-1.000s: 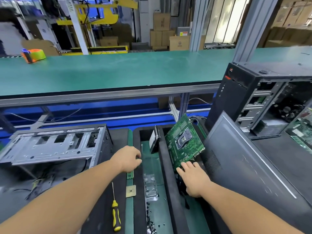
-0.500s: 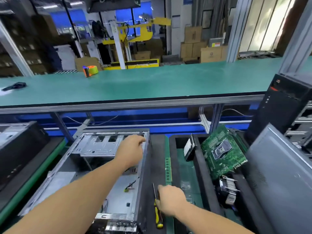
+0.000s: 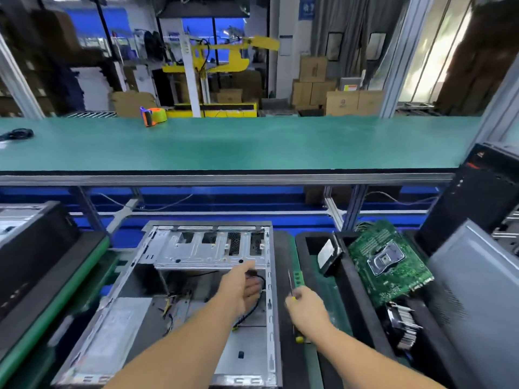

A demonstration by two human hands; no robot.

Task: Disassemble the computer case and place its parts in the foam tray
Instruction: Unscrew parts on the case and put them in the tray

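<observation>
On the worktop's near edge, my left hand point(image 3: 241, 290) reaches loose-fingered into the computer case point(image 3: 179, 299); my right hand point(image 3: 307, 314) grips the screwdriver point(image 3: 292, 290), probably for remaining screws.

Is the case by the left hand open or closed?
Open: the case lies on its side with no panel, its cables and drive cage exposed. The left hand reaches inside.

Open case point(image 3: 196, 276) left of foam tray point(image 3: 345, 279); motherboard point(image 3: 389, 262) in tray
</observation>
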